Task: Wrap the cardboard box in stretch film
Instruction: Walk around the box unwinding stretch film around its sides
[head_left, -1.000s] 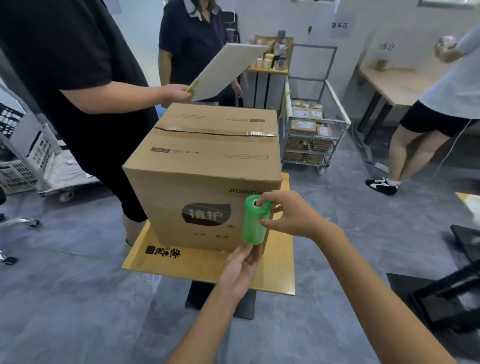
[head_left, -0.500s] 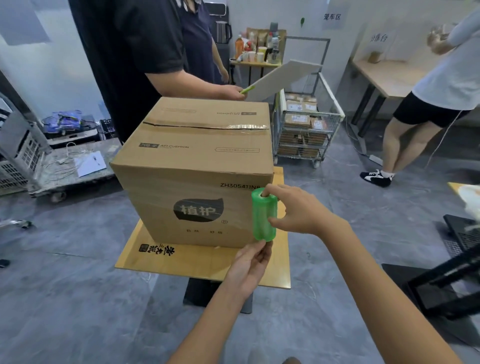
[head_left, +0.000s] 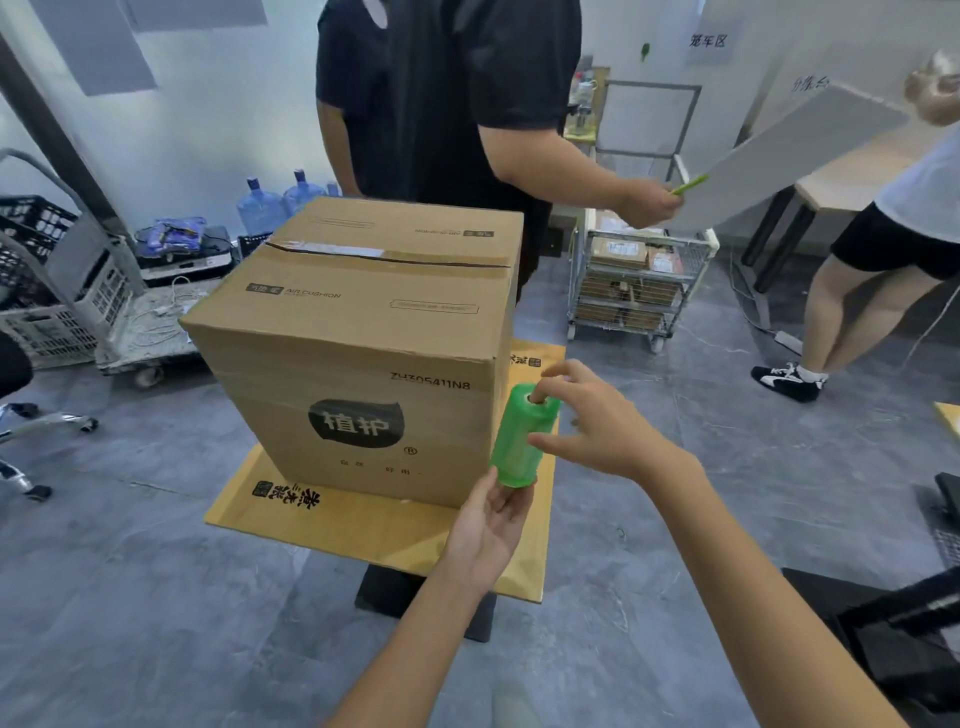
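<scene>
- Since the earlier frames the view has swung round the near right corner of the cardboard box (head_left: 363, 332). The green stretch film roll (head_left: 519, 441) has gone with it, from the front face to that corner, and now leans with its top to the right.
- The person in black (head_left: 441, 93) now stands straight behind the box, and the white board (head_left: 795, 150) they hold has swung out to the right.
- The box sits taped shut on a small yellow surface (head_left: 374, 535), with bare margin at the front and right.
- Behind on the right is a wire cart (head_left: 639, 280) loaded with parcels. Another person (head_left: 883, 249) stands farther right beside a wooden desk.
- On the left are water bottles (head_left: 260, 208), plastic crates (head_left: 41, 291) and a flat trolley (head_left: 150, 322) strewn with cables, all well clear of the box.
- Nothing lies between the hands and the box corner.
- The right hand (head_left: 597, 421) grasps the top of the roll. One of its fingers (head_left: 540, 396) is pushed into the core, and the thumb presses the roll's side.
- The left hand (head_left: 493, 525) is palm up beneath the roll, its fingers (head_left: 511, 493) curled round the lower end.
- The roll hangs between both hands, just beside the box's right front edge and above the surface. Whether it touches the cardboard cannot be told.
</scene>
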